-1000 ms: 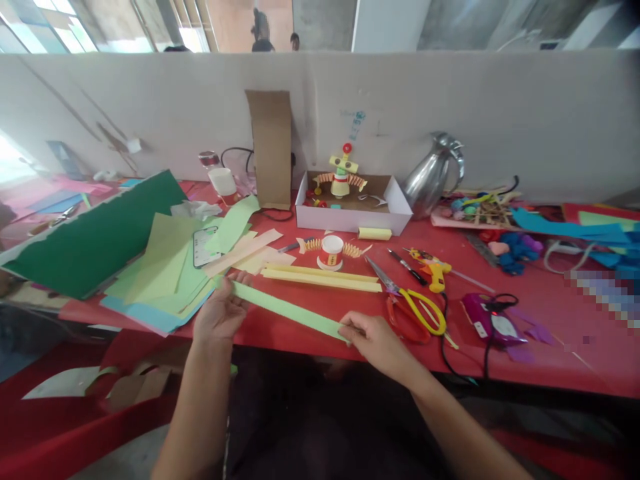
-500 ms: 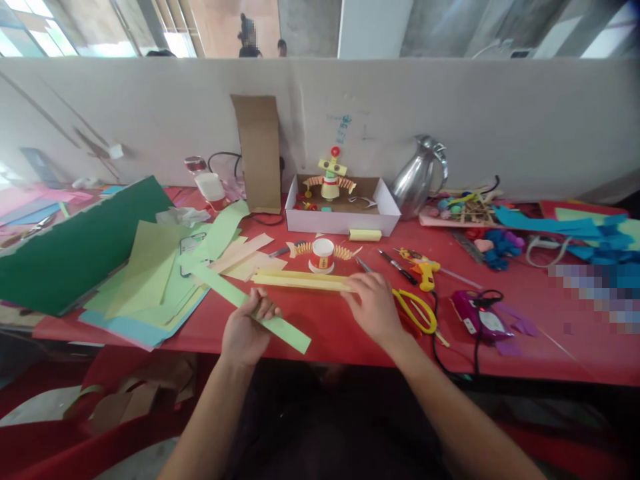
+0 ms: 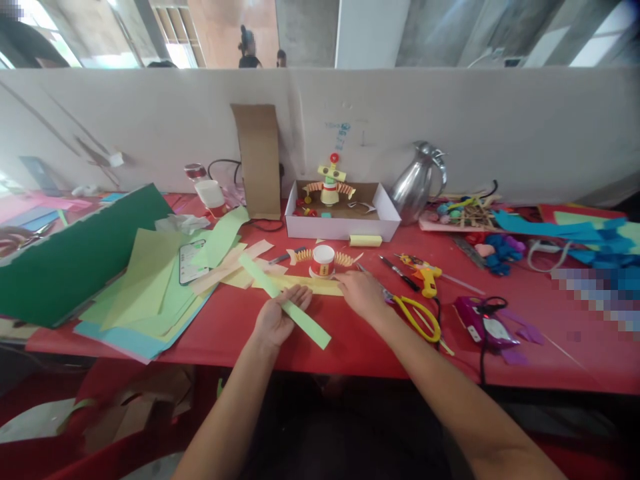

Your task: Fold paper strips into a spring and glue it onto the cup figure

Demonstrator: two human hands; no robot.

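A light green paper strip [image 3: 307, 320] lies slantwise across the upturned palm of my left hand [image 3: 283, 313], which holds it above the red table. My right hand [image 3: 363, 293] is palm down at the right end of a yellow paper strip [image 3: 320, 285]; its fingers close on that end, with the fingertips partly hidden. Just behind the yellow strip stands a small red and white paper cup [image 3: 323, 260] with pleated paper arms at both sides. Scissors with yellow handles [image 3: 420, 320] lie right of my right hand.
Paper sheets [image 3: 145, 273] and a phone [image 3: 193, 261] lie left, by a green board [image 3: 85, 253]. Behind, a white box [image 3: 345, 229] holds a paper figure [image 3: 330, 190]; a metal jug [image 3: 417, 183] stands beside it. A yellow glue gun [image 3: 427, 277], pen [image 3: 399, 272] and purple device [image 3: 485, 323] lie right.
My left hand has moved right with the green strip, and its fingers have opened out somewhat. My right hand has shifted slightly left; the yellow strip now looks flatter against the table.
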